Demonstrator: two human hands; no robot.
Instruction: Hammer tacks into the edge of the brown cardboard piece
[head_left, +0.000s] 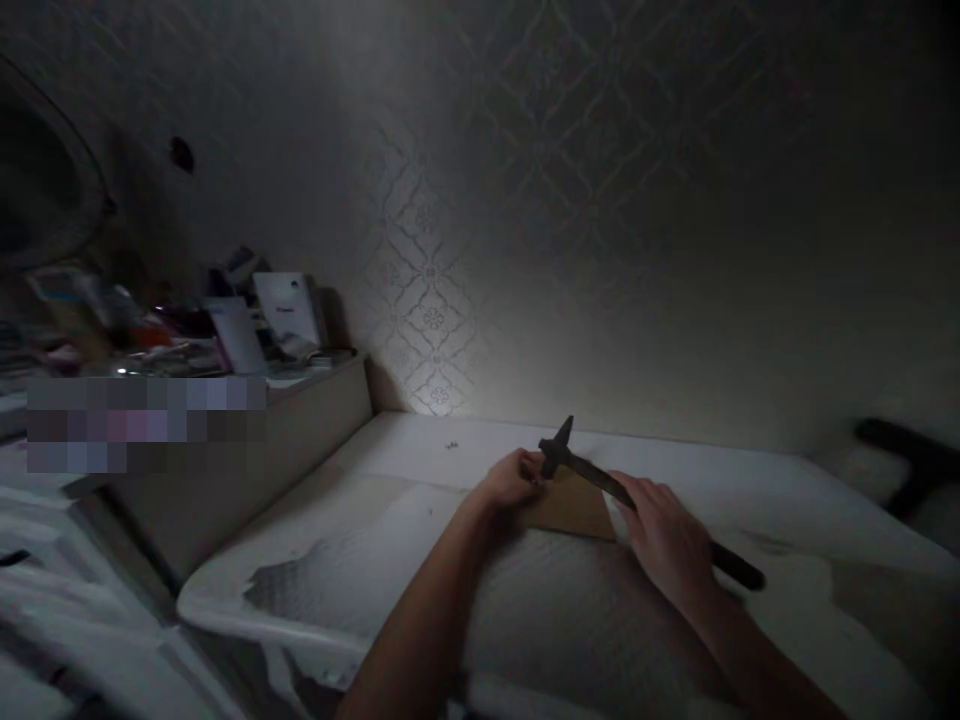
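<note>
My right hand (671,535) is wrapped around the dark handle of a hammer (596,477). The hammer's head is raised over the left part of a flat brown board (574,507), close to my left hand (517,478). My left hand rests at the board's left edge with its fingers pinched together; whatever they hold is too small and dim to make out. A white patch shows between the board and my right hand. Several tiny dark pieces (451,445) lie on the white table (409,440), left of and beyond my left hand.
A patterned wall (525,250) rises behind the table. On the left stands a white dresser (262,430) with a white box (289,308), a mirror (41,180) and assorted clutter. A dark T-shaped object (911,460) is at the right. A textured worn covering (322,580) lies on the table.
</note>
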